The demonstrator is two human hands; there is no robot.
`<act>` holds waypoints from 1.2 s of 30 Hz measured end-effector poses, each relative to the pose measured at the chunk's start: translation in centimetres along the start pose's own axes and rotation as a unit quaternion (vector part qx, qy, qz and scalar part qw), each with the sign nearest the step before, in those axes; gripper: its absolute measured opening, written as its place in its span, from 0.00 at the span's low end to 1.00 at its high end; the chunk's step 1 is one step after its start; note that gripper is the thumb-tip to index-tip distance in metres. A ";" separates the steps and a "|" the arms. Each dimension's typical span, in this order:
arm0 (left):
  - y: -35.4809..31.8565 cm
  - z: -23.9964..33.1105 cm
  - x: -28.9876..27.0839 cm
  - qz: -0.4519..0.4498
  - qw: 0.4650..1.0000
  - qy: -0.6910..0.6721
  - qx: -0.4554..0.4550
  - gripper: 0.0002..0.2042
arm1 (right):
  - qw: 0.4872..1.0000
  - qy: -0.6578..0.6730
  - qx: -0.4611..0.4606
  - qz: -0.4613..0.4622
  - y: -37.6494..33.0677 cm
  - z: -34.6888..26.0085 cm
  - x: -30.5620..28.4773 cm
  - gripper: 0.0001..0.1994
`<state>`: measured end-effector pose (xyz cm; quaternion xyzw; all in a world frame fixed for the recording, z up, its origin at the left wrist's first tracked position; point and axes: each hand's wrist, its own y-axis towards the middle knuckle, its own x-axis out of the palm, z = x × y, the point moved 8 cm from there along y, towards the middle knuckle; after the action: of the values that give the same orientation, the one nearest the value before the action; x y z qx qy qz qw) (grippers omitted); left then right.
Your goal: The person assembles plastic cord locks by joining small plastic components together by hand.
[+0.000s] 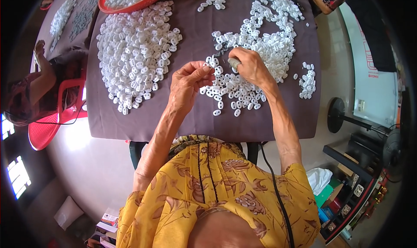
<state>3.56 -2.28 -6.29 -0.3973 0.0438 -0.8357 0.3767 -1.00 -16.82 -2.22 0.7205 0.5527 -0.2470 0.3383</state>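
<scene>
My left hand (186, 83) has thumb and forefinger pinched together on a small white two-hole plastic piece (208, 66), partly covered by the fingers. Just to its right, my right hand (253, 66) is curled closed, with a pale covering (234, 62) on what looks like the thumb. Whatever it may be gripping is hidden. Loose white plastic pieces (236, 88) lie under and around both hands. A few small dark grey pieces (219, 47) rest between the hands, slightly farther away.
A large heap of white pieces (134, 59) covers the left of the brown cloth-covered table (191, 35). Behind it stands a red basket (134, 8) of similar pieces. A small cluster (308, 82) sits far right. Another person's arm (44, 74) and a red chair (65, 107) are at left.
</scene>
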 end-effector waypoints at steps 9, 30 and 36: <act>-0.4 1.4 2.7 -0.019 0.999 0.013 0.024 0.05 | 0.929 0.350 0.111 0.032 -0.3 -3.5 -2.0 0.07; -3.2 4.9 6.1 -0.038 0.990 0.085 0.107 0.04 | 0.955 0.295 -0.009 0.028 0.4 -8.7 -5.2 0.14; -3.4 5.2 6.1 -0.047 0.986 0.108 0.115 0.04 | 0.961 0.274 -0.022 0.033 0.6 -9.1 -5.3 0.10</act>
<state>2.67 -2.73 2.40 -0.2600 -0.0307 -0.8901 0.3730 -1.99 -13.29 7.68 0.7707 0.6057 -0.0168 0.1974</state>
